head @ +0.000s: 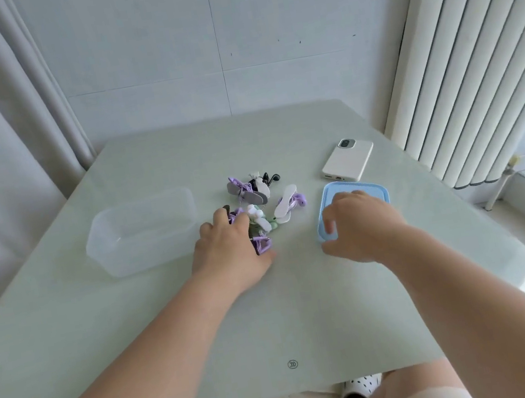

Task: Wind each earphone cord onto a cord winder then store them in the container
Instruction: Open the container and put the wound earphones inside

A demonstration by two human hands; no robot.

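Observation:
A clear plastic container (141,233) stands open on the left of the table. Beside it, in the middle, lies a pile of earphones and cord winders (263,203), purple, white, green and black. My left hand (231,249) lies over the near part of the pile, fingers curled round purple and green earphones (259,242). A white winder with a purple cord (290,204) lies at the pile's right. My right hand (359,227) rests on the blue lid (350,192), fingers loosely bent, with its near corner under the fingertips.
A white phone (348,160) lies face down beyond the lid, near the table's right edge. Curtains hang at the left and vertical blinds at the right. My knees and shoes show below the near table edge.

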